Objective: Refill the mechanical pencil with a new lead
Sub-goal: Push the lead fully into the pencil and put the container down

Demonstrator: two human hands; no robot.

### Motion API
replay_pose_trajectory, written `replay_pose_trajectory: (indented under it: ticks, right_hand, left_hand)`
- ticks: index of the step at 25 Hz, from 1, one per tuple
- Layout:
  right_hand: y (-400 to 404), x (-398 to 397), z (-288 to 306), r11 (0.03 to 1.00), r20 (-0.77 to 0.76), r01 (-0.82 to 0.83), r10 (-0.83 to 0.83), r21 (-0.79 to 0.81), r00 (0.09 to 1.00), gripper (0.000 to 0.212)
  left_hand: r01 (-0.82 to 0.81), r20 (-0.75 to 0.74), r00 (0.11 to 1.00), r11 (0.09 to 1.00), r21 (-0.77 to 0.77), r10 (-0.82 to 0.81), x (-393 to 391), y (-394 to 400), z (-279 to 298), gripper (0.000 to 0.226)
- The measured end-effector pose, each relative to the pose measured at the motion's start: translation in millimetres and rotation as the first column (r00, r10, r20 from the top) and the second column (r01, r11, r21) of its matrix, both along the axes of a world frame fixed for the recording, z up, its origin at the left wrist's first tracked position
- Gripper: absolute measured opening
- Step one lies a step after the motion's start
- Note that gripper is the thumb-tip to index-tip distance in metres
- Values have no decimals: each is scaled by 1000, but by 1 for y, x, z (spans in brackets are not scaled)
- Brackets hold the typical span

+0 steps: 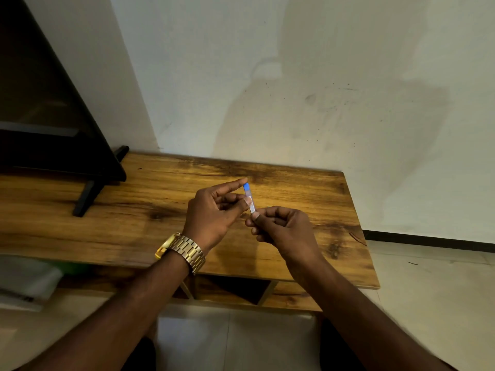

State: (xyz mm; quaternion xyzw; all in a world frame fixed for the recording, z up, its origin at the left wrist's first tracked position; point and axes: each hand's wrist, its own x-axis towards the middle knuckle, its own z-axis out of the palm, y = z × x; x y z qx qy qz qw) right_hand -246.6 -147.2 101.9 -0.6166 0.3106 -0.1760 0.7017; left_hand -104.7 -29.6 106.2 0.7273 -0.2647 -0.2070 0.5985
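Observation:
A small clear lead case with a blue cap (249, 197) is held upright over the wooden table (166, 188). My left hand (214, 215), with a gold watch on the wrist, pinches the case at its middle with thumb and fingers, the index finger reaching up by the blue cap. My right hand (281, 228) grips the case's lower end between thumb and fingertips. No mechanical pencil is visible in the head view.
A black monitor (53, 108) on a black stand (88, 196) occupies the table's left side. A pale wall rises right behind the table. The table's right edge (359, 228) drops to a tiled floor. White papers (26, 285) lie low at the left.

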Motion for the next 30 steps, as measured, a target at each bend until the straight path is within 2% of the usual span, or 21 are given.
replay_pose_trajectory:
  ticks: [2, 4, 6, 7, 9, 11, 16, 22, 23, 25, 28, 30]
  right_hand:
    - [-2, 3, 0, 989, -40, -20, 14, -144, 999, 14]
    - [-10, 2, 1, 900, -149, -76, 13, -429, 989, 17]
    - [-26, -3, 0, 725, -286, -144, -76, -674, 955, 24]
    - [-38, -6, -1, 666, -352, -185, -124, -722, 928, 29]
    - [-58, -13, -8, 637, -503, -290, -178, -714, 846, 33]
    - [-68, -17, -19, 659, -598, -360, -173, -661, 782, 33]
    - [-71, -4, -44, 652, -570, -355, -146, -670, 809, 37]
    - [-48, 20, -57, 477, -574, -452, -142, -754, 807, 41]
    - [-45, 24, -54, 482, -586, -464, -134, -743, 799, 44]
    - [-41, 28, -37, 580, -519, -383, -82, -719, 851, 56]
    - [-33, 24, -6, 755, -209, -205, 92, -623, 974, 74]
    - [-27, 18, 7, 863, -10, -117, 128, -491, 992, 70]
  left_hand:
    - [-37, -85, 996, 999, -27, 34, -4, -5, -4, 49]
    - [-63, -135, 989, 998, -23, 60, -2, -8, -8, 49]
    - [-52, -46, 997, 995, 88, 57, 5, -9, -14, 45]
    - [-38, 57, 998, 982, 187, 28, 9, -8, -18, 43]
    - [-34, 237, 970, 928, 372, -60, 13, -8, -27, 41]
    - [-36, 307, 945, 893, 448, -116, 14, -11, -38, 40]
    - [-36, 313, 939, 861, 507, -145, 14, -19, -52, 30]
    - [-81, 321, 941, 856, 510, -103, 15, -14, -45, 29]
    - [-100, 344, 934, 857, 505, -94, 15, -12, -38, 28]
    - [-127, 388, 918, 870, 476, -79, 13, -7, -18, 28]
    - [-143, 493, 864, 886, 440, -105, 11, 14, 17, 34]
    - [-154, 546, 826, 873, 462, -143, 8, 33, 33, 42]
